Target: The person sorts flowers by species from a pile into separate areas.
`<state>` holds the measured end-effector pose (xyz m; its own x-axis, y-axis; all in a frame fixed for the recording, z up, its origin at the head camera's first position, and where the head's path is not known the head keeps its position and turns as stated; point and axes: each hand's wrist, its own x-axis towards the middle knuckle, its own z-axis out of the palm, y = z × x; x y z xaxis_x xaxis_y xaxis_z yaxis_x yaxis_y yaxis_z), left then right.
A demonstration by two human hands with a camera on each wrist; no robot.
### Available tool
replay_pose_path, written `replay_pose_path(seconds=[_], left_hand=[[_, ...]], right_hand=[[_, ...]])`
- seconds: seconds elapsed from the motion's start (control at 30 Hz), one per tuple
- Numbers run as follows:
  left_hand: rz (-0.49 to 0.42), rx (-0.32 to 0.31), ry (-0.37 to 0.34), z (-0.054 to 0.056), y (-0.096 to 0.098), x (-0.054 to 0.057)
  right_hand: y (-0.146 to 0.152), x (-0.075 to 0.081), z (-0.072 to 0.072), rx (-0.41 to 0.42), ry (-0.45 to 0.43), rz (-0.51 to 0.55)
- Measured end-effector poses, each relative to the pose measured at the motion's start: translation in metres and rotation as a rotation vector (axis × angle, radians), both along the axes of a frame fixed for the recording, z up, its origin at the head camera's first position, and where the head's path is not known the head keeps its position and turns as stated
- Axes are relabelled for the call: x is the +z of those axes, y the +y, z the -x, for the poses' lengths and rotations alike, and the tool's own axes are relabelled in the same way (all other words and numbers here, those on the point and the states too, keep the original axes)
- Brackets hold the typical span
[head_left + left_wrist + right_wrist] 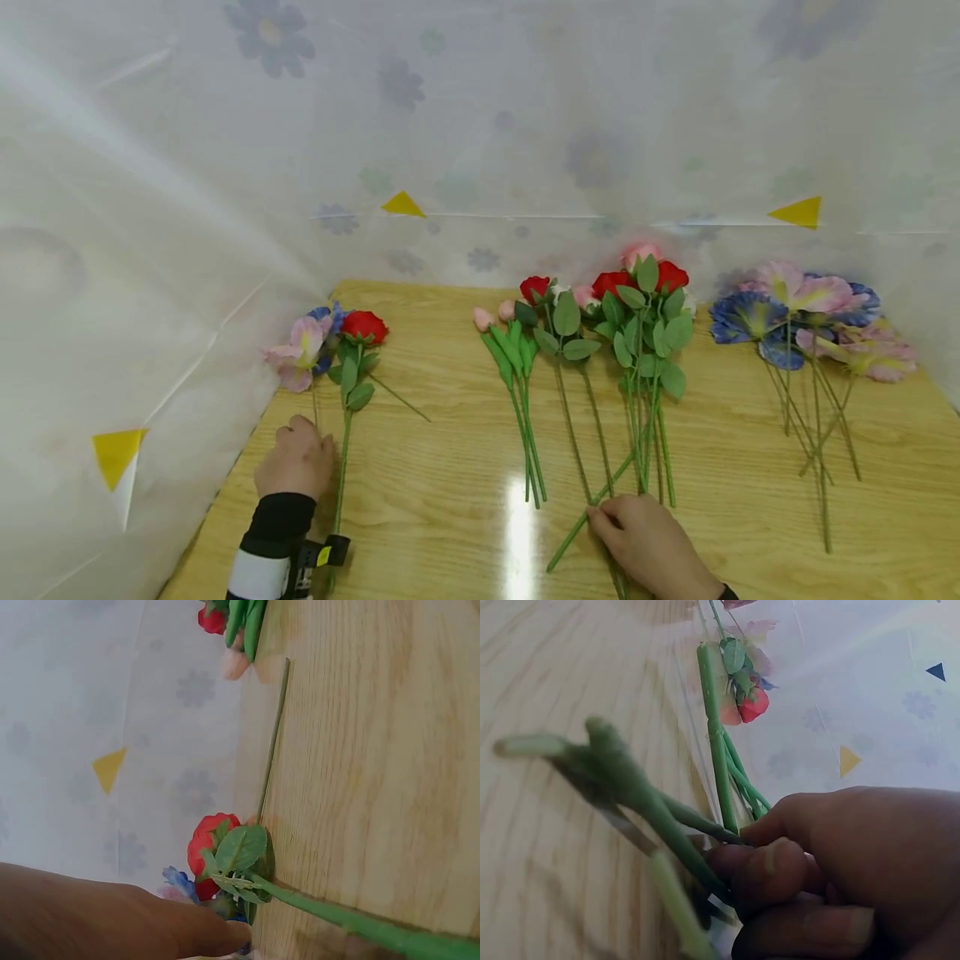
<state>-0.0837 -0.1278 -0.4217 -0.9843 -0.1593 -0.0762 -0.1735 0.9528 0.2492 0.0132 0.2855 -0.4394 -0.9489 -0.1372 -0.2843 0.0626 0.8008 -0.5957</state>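
Observation:
At the left, my left hand [296,458] rests low over the table, fingers bent at the thin stem of a pink artificial flower [303,342]; the fingertips' contact is hidden. Beside it lies a red rose [364,327] with a long green stem, also in the left wrist view as a red rose [206,851]. Blue petals [326,321] show behind the pink flower. Front right of centre, my right hand [648,537] pinches rose stems [600,450] near their lower ends. In the right wrist view its curled fingers [772,870] surround the green stems [660,817].
Pink tulips [513,350] lie at the centre, next to a bunch of red and pink roses [641,308]. Blue and pink flowers [810,321] with thin crossing stems lie at the right. A patterned plastic sheet [510,142] walls the wooden table [435,483] at back and left.

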Motion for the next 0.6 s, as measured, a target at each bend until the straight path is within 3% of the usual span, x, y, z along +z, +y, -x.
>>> replay_pose_path(seconds=[0.17, 0.3, 0.43, 0.6], left_hand=[[-0.022, -0.03, -0.068, 0.001, -0.004, 0.001], [-0.071, -0.028, -0.05, -0.001, -0.003, 0.004], [-0.186, -0.059, 0.008, -0.002, 0.008, 0.012], [-0.404, -0.177, 0.039, -0.005, 0.037, 0.026]], right_hand=[[0.001, 0.001, 0.0, 0.003, 0.029, -0.018], [0.001, 0.004, 0.001, -0.01, 0.033, -0.005], [0.002, 0.009, 0.002, -0.049, 0.026, 0.034], [0.0, 0.014, 0.004, -0.036, 0.081, 0.118]])
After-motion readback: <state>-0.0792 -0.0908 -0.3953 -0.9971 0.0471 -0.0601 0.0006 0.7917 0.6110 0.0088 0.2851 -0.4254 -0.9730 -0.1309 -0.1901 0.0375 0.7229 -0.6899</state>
